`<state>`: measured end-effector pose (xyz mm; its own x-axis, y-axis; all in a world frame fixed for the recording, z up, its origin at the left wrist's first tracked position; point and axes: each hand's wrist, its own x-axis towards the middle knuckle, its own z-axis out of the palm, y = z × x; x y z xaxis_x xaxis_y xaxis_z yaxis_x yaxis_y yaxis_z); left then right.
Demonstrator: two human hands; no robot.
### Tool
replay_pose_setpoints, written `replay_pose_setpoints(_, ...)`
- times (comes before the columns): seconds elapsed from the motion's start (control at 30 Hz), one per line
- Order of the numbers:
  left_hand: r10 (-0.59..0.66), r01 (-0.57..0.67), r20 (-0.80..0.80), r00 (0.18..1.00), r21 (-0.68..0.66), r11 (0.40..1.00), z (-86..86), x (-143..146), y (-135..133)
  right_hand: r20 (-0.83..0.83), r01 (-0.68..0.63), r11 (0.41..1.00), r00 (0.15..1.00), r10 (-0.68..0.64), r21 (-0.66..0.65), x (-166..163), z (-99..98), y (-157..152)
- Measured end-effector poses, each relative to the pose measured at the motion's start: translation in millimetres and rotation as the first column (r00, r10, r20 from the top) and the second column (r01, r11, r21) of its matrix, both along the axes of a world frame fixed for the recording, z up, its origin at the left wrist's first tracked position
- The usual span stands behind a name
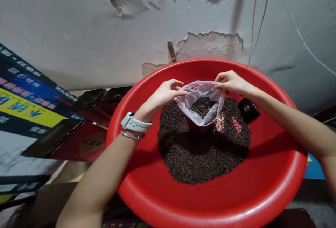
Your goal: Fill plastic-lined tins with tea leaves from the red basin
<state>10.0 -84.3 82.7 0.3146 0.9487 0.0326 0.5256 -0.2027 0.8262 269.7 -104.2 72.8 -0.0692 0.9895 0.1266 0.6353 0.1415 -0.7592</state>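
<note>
A big red plastic basin [262,193] holds a heap of dark loose tea leaves [202,154]. Above the heap both hands hold a clear plastic bag [201,98] open by its rim. My left hand [164,95] pinches the bag's left edge; a white watch and a thin bracelet are on that wrist. My right hand [232,82] pinches the right edge. The bag's bottom seems to sit in a dark red cup [196,125] standing in the leaves. Some leaves lie inside the bag.
A small black packet [248,109] lies in the basin at the right of the heap. Printed boxes and dark red trays [39,116] are stacked at the left. A peeling grey wall [78,28] with hanging wires stands behind.
</note>
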Motion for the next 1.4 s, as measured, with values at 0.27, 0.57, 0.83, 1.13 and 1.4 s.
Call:
replay_pose_setpoints(0.27, -0.34, 0.268, -0.18, 0.923, -0.333, 0.904, 4.2, -10, -5, 0.155, -0.001, 0.986, 0.988, -0.025, 0.169, 9, 16.4, -5)
replay_pose_setpoints(0.57, -0.183, 0.126, -0.259, 0.948, -0.223, 0.967, 12.5, -3, -2, 0.242, -0.063, 0.972, 0.97, 0.007, 0.226, 8, 16.8, 5)
replay_pose_setpoints(0.83, 0.145, -0.136, -0.508, 0.849, 0.054, 0.989, 24.6, -13, -35, 0.254, -0.062, 0.967, 0.967, -0.002, 0.245, 5, 20.9, 2)
replay_pose_setpoints(1.13, -0.006, 0.607, -0.836, 0.549, 0.394, 0.69, -10.1, 20, -88, 0.651, -0.608, 0.766, 0.671, 0.356, 0.208, -3, 31.8, -20)
replay_pose_setpoints(1.4, 0.156, 0.737, -0.894, 0.42, 0.436, 0.517, -49.4, 36, -76, 0.862, -0.574, 0.804, 0.477, 0.173, 0.156, -6, -19.0, -12)
